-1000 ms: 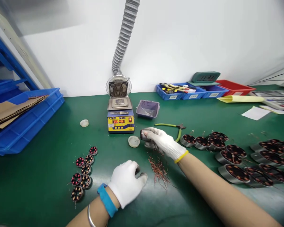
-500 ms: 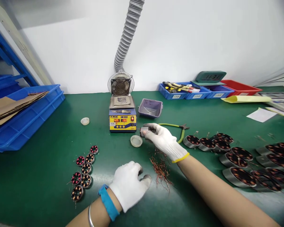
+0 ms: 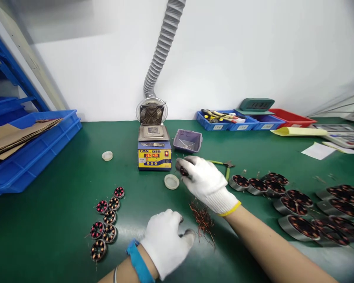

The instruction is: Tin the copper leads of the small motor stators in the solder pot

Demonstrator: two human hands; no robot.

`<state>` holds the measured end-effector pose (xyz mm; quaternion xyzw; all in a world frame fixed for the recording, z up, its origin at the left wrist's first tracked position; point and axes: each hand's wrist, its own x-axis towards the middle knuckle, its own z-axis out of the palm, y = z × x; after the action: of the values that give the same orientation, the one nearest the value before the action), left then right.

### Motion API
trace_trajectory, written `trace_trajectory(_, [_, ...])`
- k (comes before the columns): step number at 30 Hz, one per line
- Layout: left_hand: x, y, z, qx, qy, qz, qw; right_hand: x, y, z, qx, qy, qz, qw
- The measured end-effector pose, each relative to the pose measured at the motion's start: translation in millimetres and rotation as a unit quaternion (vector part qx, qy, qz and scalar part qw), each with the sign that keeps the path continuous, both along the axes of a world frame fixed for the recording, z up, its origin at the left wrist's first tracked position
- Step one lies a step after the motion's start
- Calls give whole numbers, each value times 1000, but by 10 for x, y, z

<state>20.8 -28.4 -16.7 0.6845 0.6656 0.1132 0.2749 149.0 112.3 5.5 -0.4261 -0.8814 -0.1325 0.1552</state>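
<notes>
My right hand (image 3: 205,177), in a white glove with dark fingertips, grips a small motor stator (image 3: 183,170) with copper windings, partly hidden by the fingers. It is above a shallow whitish dish (image 3: 171,181), in front of the solder pot (image 3: 155,160). My left hand (image 3: 166,241), also gloved, hovers low over the bench with thumb and fingers apart and holds nothing. Beside it lies a pile of copper wire offcuts (image 3: 203,221). Green-handled cutters (image 3: 227,169) lie behind my right hand, partly covered by it.
Several small wound stators (image 3: 109,217) stand at left, several larger ones (image 3: 299,228) at right. A purple bin (image 3: 188,147) sits beside the pot, under a fume hose (image 3: 162,51). Blue tool trays (image 3: 214,125) line the back; a blue crate (image 3: 47,147) stands at left.
The stator in my right hand has turned, so its wound face now shows instead of its metal side. My left hand remains open beside the wire pile. The view has shifted slightly.
</notes>
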Motion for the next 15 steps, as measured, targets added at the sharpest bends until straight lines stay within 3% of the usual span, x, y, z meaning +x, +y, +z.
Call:
trace_trajectory(3, [18, -6, -15, 0, -9, -8, 1000, -184, 306, 334, 27, 58, -20, 998])
trace_trajectory(8, [20, 32, -34, -36, -17, -28, 999, -818, 1065, 803, 41, 59, -41, 997])
trace_trajectory(11, [14, 73, -35, -57, -23, -27, 998, -1148, 1333, 820, -4, 17, -59, 998])
trace_trajectory(15, [49, 98, -21, -81, -22, -38, 996, -1321, 1398, 704, -44, -24, -49, 998])
